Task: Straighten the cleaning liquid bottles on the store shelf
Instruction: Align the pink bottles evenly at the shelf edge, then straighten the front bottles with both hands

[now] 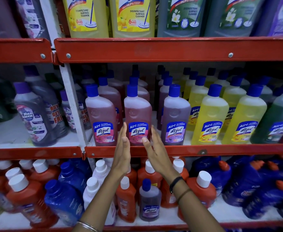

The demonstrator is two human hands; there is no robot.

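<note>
head | pink btl (138, 118) betw. L grip (123, 148) & R grip (154, 148) | both splayed flat, holding nothing

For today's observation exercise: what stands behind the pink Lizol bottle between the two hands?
Behind the pink Lizol bottle, a row of blue-capped bottles recedes. Mostly caps show; their bodies and labels are covered, so their count is unclear.

1 head camera faces the red shelf rail (154, 150) close, angled slightly downward.

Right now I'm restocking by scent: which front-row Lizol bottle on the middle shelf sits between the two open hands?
The middle pink Lizol bottle, flanked by the left hand and right hand; its neighbours stand outside them.
</note>
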